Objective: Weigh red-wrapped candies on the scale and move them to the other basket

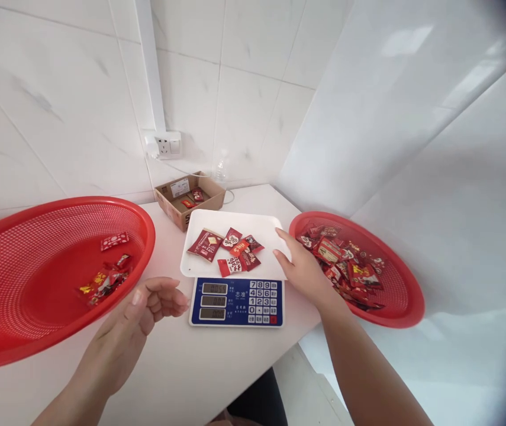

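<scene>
A white tray (199, 222) sits on a blue-faced digital scale (237, 302) and bears several small red packets (235, 247), with a larger maroon packet (206, 245) at its left. My right hand (299, 266) is at the tray's right edge, thumb and forefinger apart over the rim. Its other fingers are mostly hidden, and no packet shows in it. Left of the scale, my left hand (146, 307) hovers above the table with loosely bent fingers and a raised thumb, holding nothing visible. The scale's three displays are lit with digits.
A large red mesh basket (146, 236) with a few packets stands left. Another red basket (415, 302), holding many packets, is at the right by the pale wall. Behind the tray are a cardboard box (170, 204), a clear bottle (222, 168) and a wall socket (164, 145).
</scene>
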A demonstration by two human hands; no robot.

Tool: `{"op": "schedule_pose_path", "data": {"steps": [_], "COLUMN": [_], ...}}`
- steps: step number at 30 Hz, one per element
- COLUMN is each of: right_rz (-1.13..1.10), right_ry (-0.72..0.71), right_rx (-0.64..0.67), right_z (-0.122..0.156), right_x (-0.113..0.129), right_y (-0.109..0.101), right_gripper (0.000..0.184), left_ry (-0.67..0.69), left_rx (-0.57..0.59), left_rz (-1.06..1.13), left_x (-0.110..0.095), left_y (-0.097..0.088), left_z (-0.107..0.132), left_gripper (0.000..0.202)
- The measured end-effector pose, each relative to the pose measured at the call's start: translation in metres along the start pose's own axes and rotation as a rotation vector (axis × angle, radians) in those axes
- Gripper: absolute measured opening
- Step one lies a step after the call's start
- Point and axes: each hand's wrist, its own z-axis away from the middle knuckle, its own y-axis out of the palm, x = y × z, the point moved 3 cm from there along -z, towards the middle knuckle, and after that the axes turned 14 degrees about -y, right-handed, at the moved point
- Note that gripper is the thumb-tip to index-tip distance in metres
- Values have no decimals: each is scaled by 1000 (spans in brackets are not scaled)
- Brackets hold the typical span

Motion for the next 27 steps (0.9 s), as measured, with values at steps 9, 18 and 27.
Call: {"op": "schedule_pose_path", "data": {"steps": [9,18,27], "right_rz": [258,451,653], "right_ry": [299,300,148], "right_rx": [-121,-62,-253], "right_z": [88,105,108], "right_x": [-32,-45,-44], "right_y": [-30,-16,-5], "right_gripper": [46,49,46], "left_ry": [-17,-20,11], "left_rx": [-18,14,-9], "left_rz": [10,-11,-86], "left_x": [3,8,8], "left_y": [-5,-9,0], "left_z": [-5,-11,-13], "left_gripper": [40,38,39]}}
